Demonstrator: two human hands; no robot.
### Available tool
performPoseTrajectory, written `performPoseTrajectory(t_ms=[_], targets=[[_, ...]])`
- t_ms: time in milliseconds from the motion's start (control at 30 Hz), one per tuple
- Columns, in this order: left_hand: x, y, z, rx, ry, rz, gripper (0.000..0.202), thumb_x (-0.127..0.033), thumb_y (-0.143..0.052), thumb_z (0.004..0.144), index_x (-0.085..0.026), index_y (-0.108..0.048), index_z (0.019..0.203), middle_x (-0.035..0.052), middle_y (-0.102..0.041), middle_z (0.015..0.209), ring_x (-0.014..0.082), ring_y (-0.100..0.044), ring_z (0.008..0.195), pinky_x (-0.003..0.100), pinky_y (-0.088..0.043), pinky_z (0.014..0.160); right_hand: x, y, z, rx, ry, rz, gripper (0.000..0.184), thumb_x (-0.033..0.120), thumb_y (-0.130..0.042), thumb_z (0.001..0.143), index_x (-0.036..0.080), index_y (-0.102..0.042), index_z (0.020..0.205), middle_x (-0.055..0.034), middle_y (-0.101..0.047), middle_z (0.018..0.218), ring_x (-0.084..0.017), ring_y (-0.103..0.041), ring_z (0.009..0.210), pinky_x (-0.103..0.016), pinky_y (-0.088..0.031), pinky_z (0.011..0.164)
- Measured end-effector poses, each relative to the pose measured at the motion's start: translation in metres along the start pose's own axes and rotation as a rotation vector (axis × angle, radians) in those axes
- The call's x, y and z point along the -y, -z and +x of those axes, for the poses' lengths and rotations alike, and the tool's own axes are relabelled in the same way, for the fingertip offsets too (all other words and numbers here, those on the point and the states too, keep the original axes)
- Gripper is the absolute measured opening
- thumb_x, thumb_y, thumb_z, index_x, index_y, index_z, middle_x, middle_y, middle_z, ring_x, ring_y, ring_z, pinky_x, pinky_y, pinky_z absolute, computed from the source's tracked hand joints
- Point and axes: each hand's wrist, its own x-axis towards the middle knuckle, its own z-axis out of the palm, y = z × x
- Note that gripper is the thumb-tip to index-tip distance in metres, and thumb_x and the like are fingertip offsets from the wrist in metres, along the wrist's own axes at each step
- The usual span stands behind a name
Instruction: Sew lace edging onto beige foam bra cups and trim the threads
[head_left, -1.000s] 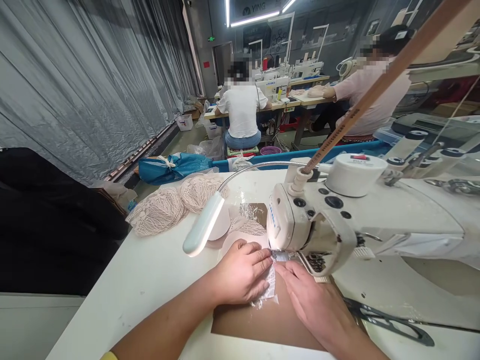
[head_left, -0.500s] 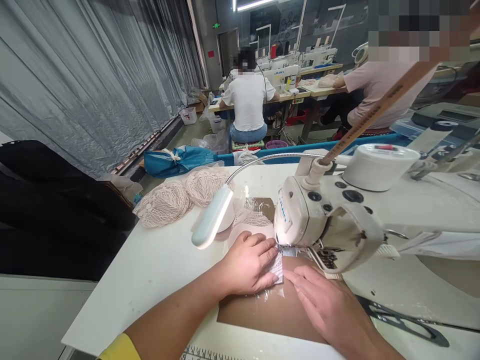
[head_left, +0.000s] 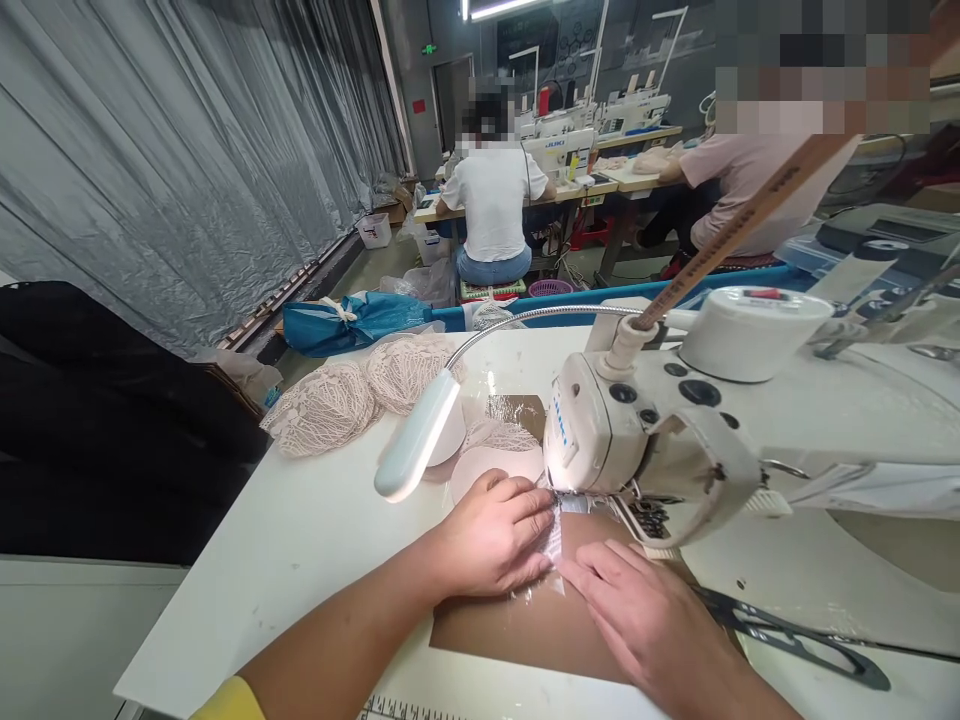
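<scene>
A pale pink bra cup lies under the sewing machine, its lace strip passing below the needle area. My left hand rests on the piece left of the needle, fingers curved together and holding the cloth. My right hand is in front of the machine, fingers closed together, with its fingertips at the near edge of the lace strip. What lies under both sets of fingers is partly hidden. Beneath the work is a brown sheet with a glossy clear film on part of it.
Lace cups are heaped on the white table at the left. A bendable lamp hangs over the work. A thread cone stands on the machine. Beyond, a co-worker in white and another in pink sit at tables.
My right fingertips have moved left and slightly nearer me, meeting the lace strip's edge. Less of the strip shows beside my left hand, which stays on the cloth. The view has shifted slightly.
</scene>
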Motion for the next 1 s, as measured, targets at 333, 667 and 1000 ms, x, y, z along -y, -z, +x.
performPoseTrajectory(t_ms=[333, 667, 1000], targets=[[-0.005, 0.001, 0.002, 0.006, 0.048, 0.000, 0.036, -0.029, -0.047, 0.093, -0.012, -0.057, 0.122, 0.0109, -0.062, 0.124, 0.0247, -0.053, 0.105, 0.038, -0.040, 0.091, 0.002, -0.004, 0.000, -0.060, -0.029, -0.003, 0.035, 0.000, -0.042, 0.079, 0.021, -0.065, 0.097, 0.0009, -0.058, 0.073, -0.016, -0.048, 0.065, -0.028, -0.030, 0.065], [-0.002, 0.001, 0.004, -0.019, 0.044, 0.009, 0.027, -0.023, -0.044, 0.096, -0.016, -0.062, 0.114, 0.0092, -0.065, 0.118, 0.0229, -0.053, 0.101, 0.037, -0.041, 0.090, -0.002, -0.005, 0.011, -0.115, -0.080, -0.244, 0.043, -0.001, -0.042, 0.075, 0.019, -0.071, 0.100, -0.0003, -0.061, 0.063, -0.017, -0.052, 0.055, -0.032, -0.032, 0.061], [0.006, 0.002, 0.007, -0.023, 0.104, -0.013, 0.027, -0.024, -0.043, 0.097, -0.020, -0.063, 0.115, 0.0087, -0.066, 0.115, 0.0232, -0.053, 0.100, 0.040, -0.039, 0.091, -0.003, -0.011, 0.014, -0.100, -0.120, -0.463, 0.049, 0.000, -0.044, 0.078, 0.023, -0.074, 0.109, -0.0063, -0.072, 0.076, -0.016, -0.063, 0.055, -0.028, -0.040, 0.050]])
